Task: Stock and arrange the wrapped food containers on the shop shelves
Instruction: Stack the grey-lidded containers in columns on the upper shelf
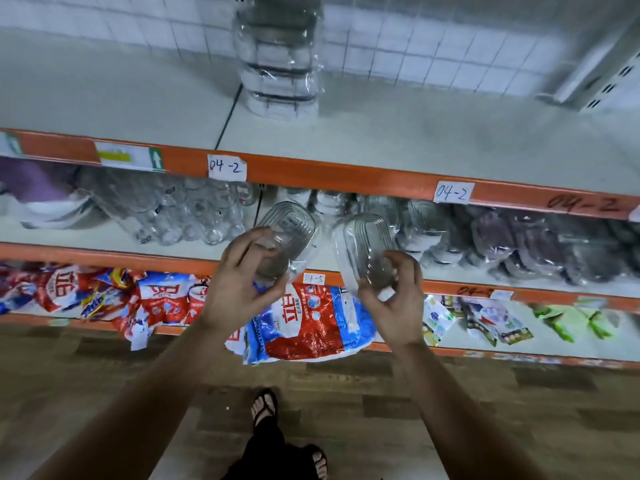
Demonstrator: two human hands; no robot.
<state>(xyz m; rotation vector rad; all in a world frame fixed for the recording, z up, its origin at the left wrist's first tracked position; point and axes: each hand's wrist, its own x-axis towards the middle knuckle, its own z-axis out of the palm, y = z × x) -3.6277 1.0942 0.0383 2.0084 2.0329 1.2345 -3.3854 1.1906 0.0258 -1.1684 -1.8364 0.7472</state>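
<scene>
My left hand (239, 282) grips a clear, film-wrapped food container (289, 230), tilted, in front of the middle shelf. My right hand (394, 299) grips a second wrapped container (365, 242) just to the right of it, also tilted. The two containers are a little apart. On the top shelf (415, 140) a stack of several wrapped containers (278, 60) stands against the tiled back wall. More wrapped containers (519, 244) lie crowded on the right half of the middle shelf.
Clear glass jars (180, 216) fill the middle shelf's left part. Red and blue detergent bags (304, 323) lie on the bottom shelf, one hanging over its edge. Orange shelf fronts carry paper labels (227, 167). My sandalled feet (265, 407) stand on the wood-pattern floor.
</scene>
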